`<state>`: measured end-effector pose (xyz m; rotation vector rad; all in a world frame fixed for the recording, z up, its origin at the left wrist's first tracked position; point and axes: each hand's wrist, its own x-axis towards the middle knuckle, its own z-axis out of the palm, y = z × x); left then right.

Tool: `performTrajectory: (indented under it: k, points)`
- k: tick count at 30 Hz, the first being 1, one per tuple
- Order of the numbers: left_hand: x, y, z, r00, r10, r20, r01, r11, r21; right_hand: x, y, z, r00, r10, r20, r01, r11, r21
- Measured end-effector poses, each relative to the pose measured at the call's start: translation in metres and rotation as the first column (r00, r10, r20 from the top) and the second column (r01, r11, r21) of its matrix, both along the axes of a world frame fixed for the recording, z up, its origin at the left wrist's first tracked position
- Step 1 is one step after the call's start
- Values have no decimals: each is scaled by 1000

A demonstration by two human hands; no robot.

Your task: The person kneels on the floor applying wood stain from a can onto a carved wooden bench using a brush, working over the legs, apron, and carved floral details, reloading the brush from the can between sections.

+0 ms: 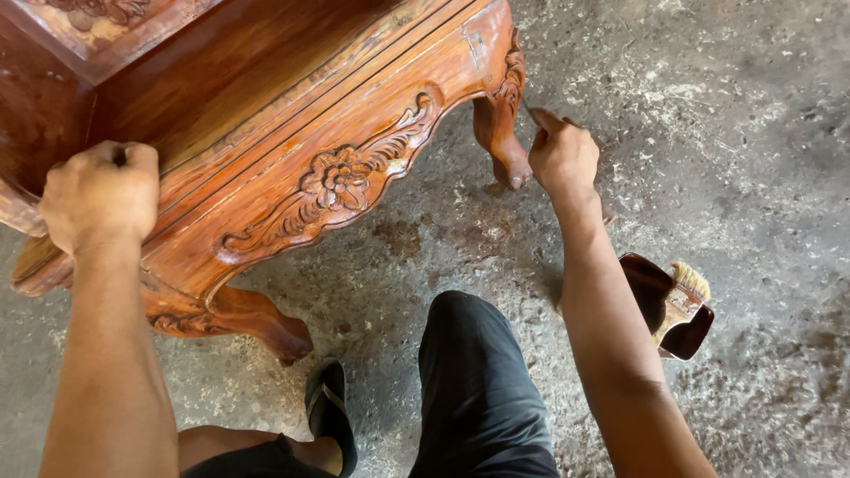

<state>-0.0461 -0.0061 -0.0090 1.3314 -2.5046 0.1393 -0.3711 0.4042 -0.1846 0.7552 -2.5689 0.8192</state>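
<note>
A carved, glossy reddish wooden chair (292,133) fills the upper left, its front rail cut with a flower (341,181) and leaf scrolls. My left hand (102,190) is closed on the chair's armrest edge at the left. My right hand (562,155) reaches to the chair's right front leg (503,133) and pinches a thin dark tool whose tip touches the carved top of that leg. The tool is mostly hidden by my fingers. The left front leg (266,327) stands near my sandalled foot.
A dark brown dish (651,288) with a wooden-handled brush (682,296) resting in it sits on the floor right of my right forearm. The rough grey concrete floor (726,133) is stained and dusty. My black-trousered knee (469,354) and black sandal (329,407) are below.
</note>
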Motion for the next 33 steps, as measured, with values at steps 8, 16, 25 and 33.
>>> performTrajectory:
  k: [8,16,25,33]
  points:
    - [3,-9,-6,999,-32,7,33,999,-44,-21,7,-12,940,83,-330,-51,993,102]
    - [-3,8,9,994,107,23,-109,988,114,-29,16,-24,947,103,-306,-23,967,255]
    - [-5,23,22,997,79,-4,-79,994,71,-16,4,-27,944,29,-327,48,973,224]
    - [-2,18,17,999,34,7,-34,999,20,-11,-8,-30,974,-19,-224,59,983,175]
